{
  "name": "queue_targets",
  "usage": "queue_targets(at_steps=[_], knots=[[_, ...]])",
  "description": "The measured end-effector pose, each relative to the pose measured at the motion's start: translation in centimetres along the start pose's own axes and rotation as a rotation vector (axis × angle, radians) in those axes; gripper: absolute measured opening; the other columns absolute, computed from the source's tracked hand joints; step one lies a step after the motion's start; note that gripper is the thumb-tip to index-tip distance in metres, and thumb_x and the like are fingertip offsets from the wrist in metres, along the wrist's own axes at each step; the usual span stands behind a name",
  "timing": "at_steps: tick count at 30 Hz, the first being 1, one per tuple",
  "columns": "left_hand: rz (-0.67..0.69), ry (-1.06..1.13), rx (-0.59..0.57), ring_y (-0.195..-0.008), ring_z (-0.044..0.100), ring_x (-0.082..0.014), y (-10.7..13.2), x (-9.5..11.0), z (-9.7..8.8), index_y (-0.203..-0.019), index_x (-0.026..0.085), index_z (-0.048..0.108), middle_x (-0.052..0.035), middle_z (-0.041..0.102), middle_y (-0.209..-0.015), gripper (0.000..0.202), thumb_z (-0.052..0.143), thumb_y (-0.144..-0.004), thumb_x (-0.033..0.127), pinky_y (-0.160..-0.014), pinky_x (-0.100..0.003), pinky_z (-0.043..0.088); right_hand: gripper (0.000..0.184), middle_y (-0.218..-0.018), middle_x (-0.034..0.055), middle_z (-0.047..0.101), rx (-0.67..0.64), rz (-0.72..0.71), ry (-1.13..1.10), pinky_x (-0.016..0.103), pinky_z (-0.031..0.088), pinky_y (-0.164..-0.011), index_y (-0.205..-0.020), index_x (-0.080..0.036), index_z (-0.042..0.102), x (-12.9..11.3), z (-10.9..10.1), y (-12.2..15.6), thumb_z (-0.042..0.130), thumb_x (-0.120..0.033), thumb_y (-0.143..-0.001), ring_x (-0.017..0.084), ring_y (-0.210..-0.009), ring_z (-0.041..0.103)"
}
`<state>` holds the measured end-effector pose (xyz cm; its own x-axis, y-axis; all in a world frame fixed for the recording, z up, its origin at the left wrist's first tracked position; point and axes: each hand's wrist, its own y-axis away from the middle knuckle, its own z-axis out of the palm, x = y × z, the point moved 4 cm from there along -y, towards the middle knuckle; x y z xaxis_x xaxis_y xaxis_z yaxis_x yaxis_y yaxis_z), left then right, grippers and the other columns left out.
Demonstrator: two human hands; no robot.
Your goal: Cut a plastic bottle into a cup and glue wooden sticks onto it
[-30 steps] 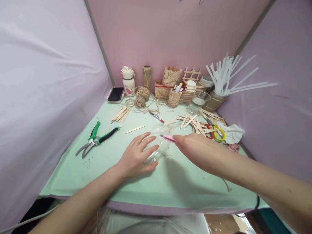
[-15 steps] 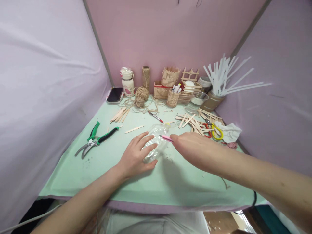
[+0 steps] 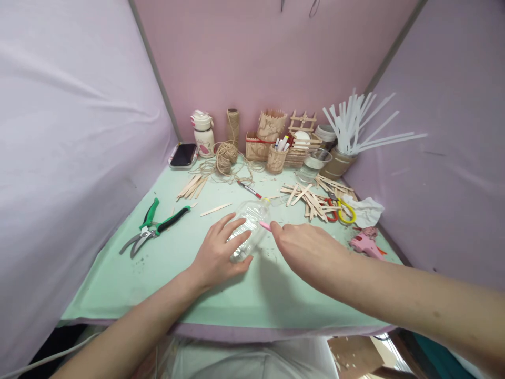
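Observation:
A clear plastic bottle (image 3: 252,215) lies on its side on the green tabletop, its yellow-ringed neck pointing away from me. My left hand (image 3: 221,250) grips it from the left, fingers spread over its side and thumb near its lower end. In my closed right hand (image 3: 298,242) is a slim pink craft knife (image 3: 265,226), held at the bottle's right side. The knife's blade is hard to make out against the clear plastic, so I cannot tell whether it has pierced the wall.
Green-handled pruning shears (image 3: 152,227) lie open at left. Wooden craft sticks (image 3: 305,199), scissors (image 3: 346,210) and a pink glue gun (image 3: 366,243) are at right. Behind stand a twine ball (image 3: 226,158), a marker (image 3: 249,189), a water cup (image 3: 313,164) and white glue sticks (image 3: 349,126).
My right hand has drawn the knife slightly down and toward me along the bottle's side. The left hand keeps its hold. The view has shifted slightly, and the glue gun has come into sight.

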<state>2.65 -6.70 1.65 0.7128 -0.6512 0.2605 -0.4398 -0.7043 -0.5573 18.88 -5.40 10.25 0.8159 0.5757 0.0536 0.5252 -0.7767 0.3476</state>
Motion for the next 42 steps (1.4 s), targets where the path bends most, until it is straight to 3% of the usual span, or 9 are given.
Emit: queue_targets(at_steps=[6,10,14,16,21,24,29,36,42], knots=[[-0.115,0.095,-0.038,-0.133,0.037,-0.0341,-0.1,-0.2,-0.6,-0.118,0.022,0.058,-0.0134,0.044,-0.139,0.048,0.069,-0.074,0.038,-0.104,-0.052,0.038,0.036,-0.083,0.0117,0.067,-0.006,0.069,0.023,0.026,0.040,-0.054,-0.116,-0.010,0.050,0.2,0.8,0.7,0.042,-0.001,-0.082,0.024,-0.075,0.068],[-0.444,0.267,-0.051,-0.128,0.044,-0.0327,-1.0,-2.6,-1.1,-0.138,0.022,0.039,-0.0162,0.042,-0.142,0.076,0.068,-0.074,0.050,-0.103,-0.051,0.039,0.035,-0.080,0.0102,0.066,0.005,0.091,0.014,0.026,0.036,-0.050,-0.115,-0.012,0.050,0.3,1.2,0.6,0.040,-0.001,-0.083,0.022,-0.069,0.066],[-0.709,0.432,-0.353,-0.123,0.051,-0.0338,-1.5,-4.2,-0.2,-0.140,0.020,0.038,-0.0159,0.050,-0.138,0.091,0.072,-0.065,0.056,-0.099,-0.045,0.043,0.032,-0.078,0.0080,0.065,0.046,0.092,0.009,0.025,0.029,-0.048,-0.116,-0.015,0.050,0.4,1.5,0.8,0.041,-0.006,-0.086,0.021,-0.065,0.065],[-0.701,0.448,-0.365,-0.126,0.049,-0.0330,-1.6,-4.0,-0.1,-0.141,0.020,0.038,-0.0142,0.047,-0.141,0.093,0.074,-0.063,0.056,-0.101,-0.044,0.042,0.031,-0.076,0.0062,0.064,0.095,0.111,0.003,0.026,0.023,-0.046,-0.116,-0.017,0.051,0.7,1.9,1.4,0.042,-0.008,-0.087,0.020,-0.062,0.063],[-0.452,0.297,-0.076,-0.135,0.038,-0.0294,-0.7,-2.5,-0.8,-0.143,0.026,0.031,-0.0098,0.037,-0.149,0.096,0.078,-0.062,0.049,-0.109,-0.045,0.035,0.028,-0.075,0.0012,0.063,0.317,0.210,-0.049,0.027,0.016,-0.046,-0.119,-0.027,0.052,0.9,4.5,3.6,0.043,-0.020,-0.093,0.017,-0.059,0.061],[-0.365,0.276,0.082,-0.138,0.034,-0.0283,0.3,-2.0,-0.8,-0.144,0.029,0.029,-0.0085,0.034,-0.150,0.095,0.078,-0.064,0.048,-0.111,-0.046,0.032,0.032,-0.082,0.0015,0.063,0.528,0.229,-0.143,0.026,0.023,-0.048,-0.128,-0.030,0.049,0.2,6.5,4.3,0.042,-0.028,-0.096,0.017,-0.070,0.062],[-0.410,0.398,0.192,-0.136,0.036,-0.0302,1.5,-1.9,0.6,-0.144,0.029,0.027,-0.0111,0.034,-0.149,0.097,0.080,-0.064,0.043,-0.109,-0.048,0.033,0.036,-0.078,0.0019,0.060,0.785,0.254,-0.310,0.025,0.034,-0.056,-0.131,-0.025,0.053,-1.3,9.0,3.9,0.037,-0.032,-0.099,0.014,-0.065,0.058],[-0.476,0.769,0.178,-0.136,0.036,-0.0252,2.2,-2.4,0.8,-0.133,0.030,0.035,-0.0097,0.033,-0.148,0.060,0.064,-0.081,0.037,-0.110,-0.046,0.030,0.037,-0.077,0.0018,0.058,0.878,0.258,-0.330,0.024,0.035,-0.055,-0.131,-0.024,0.055,-2.5,10.0,3.8,0.038,-0.031,-0.099,0.013,-0.061,0.055],[-0.517,1.000,0.013,-0.133,0.036,-0.0247,2.2,-3.2,0.7,-0.140,0.035,0.012,-0.0120,0.041,-0.139,0.094,0.075,-0.072,0.032,-0.108,-0.048,0.029,0.036,-0.081,0.0029,0.061,0.808,0.161,-0.391,0.024,0.040,-0.060,-0.129,-0.025,0.056,-2.0,8.5,4.2,0.040,-0.029,-0.097,0.015,-0.068,0.060]])
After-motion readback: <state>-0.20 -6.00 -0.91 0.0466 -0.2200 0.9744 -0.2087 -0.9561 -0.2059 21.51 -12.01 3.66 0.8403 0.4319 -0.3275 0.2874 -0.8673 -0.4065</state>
